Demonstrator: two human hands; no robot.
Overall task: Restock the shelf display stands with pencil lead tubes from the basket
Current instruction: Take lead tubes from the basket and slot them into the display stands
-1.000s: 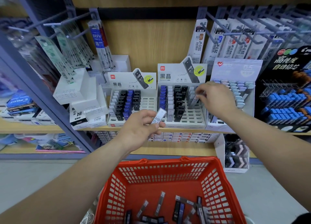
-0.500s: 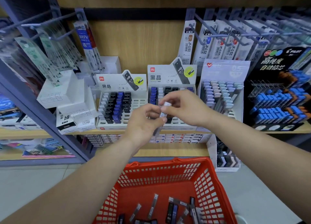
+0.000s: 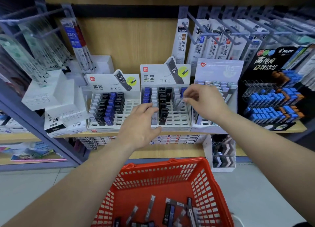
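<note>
Now in right hand (image 3: pixel 206 104): lead tube (image 3: pixel 179 106)

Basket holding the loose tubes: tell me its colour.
The basket is red, with slotted walls; the head view shows it best.

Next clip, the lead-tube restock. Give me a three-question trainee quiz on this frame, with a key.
1. True or false: the red basket is empty.
2. The right hand holds its tube at which stand? A the left one; B the middle stand; C the black one on the far right.
3. Fill in: the ___ hand holds nothing.
Key: 1 false, loose tubes lie in it. 2 B. 3 left: the left hand is open, its fingers at the front of that stand.
</note>
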